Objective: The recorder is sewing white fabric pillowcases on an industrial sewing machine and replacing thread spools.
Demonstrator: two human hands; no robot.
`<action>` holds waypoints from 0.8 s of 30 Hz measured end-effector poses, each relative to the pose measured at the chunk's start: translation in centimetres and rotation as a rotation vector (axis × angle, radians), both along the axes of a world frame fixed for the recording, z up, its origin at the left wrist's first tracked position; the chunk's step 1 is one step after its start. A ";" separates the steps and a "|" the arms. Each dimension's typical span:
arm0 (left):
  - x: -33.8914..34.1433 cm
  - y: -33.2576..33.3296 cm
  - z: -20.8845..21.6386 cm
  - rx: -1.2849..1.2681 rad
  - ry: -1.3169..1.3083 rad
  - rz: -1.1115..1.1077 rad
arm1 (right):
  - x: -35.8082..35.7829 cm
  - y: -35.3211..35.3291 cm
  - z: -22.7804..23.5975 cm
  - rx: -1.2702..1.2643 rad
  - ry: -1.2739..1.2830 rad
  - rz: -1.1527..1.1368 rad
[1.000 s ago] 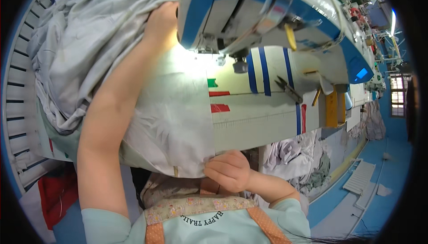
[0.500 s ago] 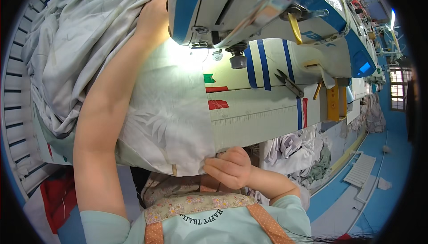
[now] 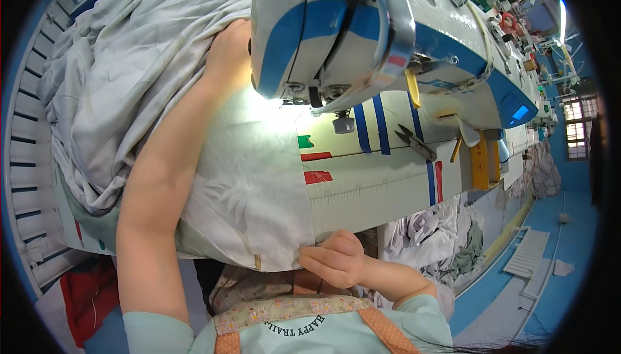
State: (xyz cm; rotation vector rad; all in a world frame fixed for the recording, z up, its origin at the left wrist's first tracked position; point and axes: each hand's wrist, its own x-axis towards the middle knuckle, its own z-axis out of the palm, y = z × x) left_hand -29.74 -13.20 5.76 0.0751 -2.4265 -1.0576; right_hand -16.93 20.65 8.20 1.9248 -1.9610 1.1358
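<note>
A pale grey-white cloth (image 3: 249,205) with a faint leaf pattern lies across the bed of a white and blue sewing machine (image 3: 362,27). At the cloth's near right corner, my right hand (image 3: 336,260) is closed, pinching the edge between thumb and fingers. My left arm reaches far over the fabric, and my left hand (image 3: 229,53) rests on it left of the machine head. That hand's fingers are mostly hidden by the machine head and folds. The lamp brightly lights the cloth under the needle area, where the presser foot is hard to make out.
Thread snips (image 3: 415,143) lie on the machine bed right of the needle, among blue and red tape strips. A yellow holder (image 3: 479,163) stands farther right. Bunched cloth (image 3: 136,63) fills the left side, beside a white slatted rack (image 3: 29,166). More fabric (image 3: 446,231) is piled below the table at right.
The whole view has shifted, so the machine, cloth and hands appear lower in the picture. Both hands keep about the same places on the cloth.
</note>
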 end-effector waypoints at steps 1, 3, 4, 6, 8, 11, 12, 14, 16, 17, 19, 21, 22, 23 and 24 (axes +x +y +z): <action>-0.2 0.0 -0.3 0.000 0.002 0.000 | 0.0 0.0 0.0 -0.001 0.000 -0.005; -0.8 0.0 -0.7 0.019 0.038 -0.018 | -0.1 0.0 0.2 0.009 -0.002 -0.009; -1.0 -0.1 -0.8 0.026 0.057 -0.027 | -0.2 -0.1 0.2 0.016 -0.006 -0.013; -0.9 -0.3 -0.8 0.001 0.070 -0.043 | -0.2 -0.2 0.1 0.005 -0.001 -0.018; -1.0 -0.6 -1.0 0.009 0.141 -0.087 | 0.0 -0.3 0.2 -0.011 0.004 -0.017; -0.5 -1.1 -0.4 -0.107 0.173 -0.105 | 0.1 -0.5 0.0 -0.025 0.016 -0.005; 0.5 -1.2 -0.1 -0.117 0.100 -0.075 | 0.4 -0.5 -0.2 -0.031 0.007 -0.004; 3.1 1.5 1.0 0.154 0.092 0.013 | -0.2 -0.2 -0.4 -0.043 0.009 -0.013; 7.4 4.9 4.6 -0.346 -0.015 -0.107 | -0.2 0.2 -0.8 -0.055 0.011 -0.049; 10.0 5.8 4.3 -0.401 -0.053 -0.097 | 0.1 -0.1 -0.8 -0.064 0.008 -0.058; 12.5 7.0 5.0 -0.389 -0.032 -0.214 | 0.1 -0.2 -0.8 -0.072 0.015 -0.045; 12.6 8.9 5.5 -0.540 0.049 -0.156 | 0.3 -0.1 -0.7 -0.074 0.025 -0.050; 12.4 9.2 5.3 -0.546 0.003 -0.129 | 0.5 -0.2 -0.7 -0.072 0.034 -0.064; 12.3 9.3 5.0 -0.559 0.008 -0.123 | 0.5 -0.2 -0.8 -0.085 0.042 -0.059; 12.2 9.4 4.7 -0.574 -0.026 -0.099 | 0.5 -0.2 -0.9 -0.093 0.033 -0.067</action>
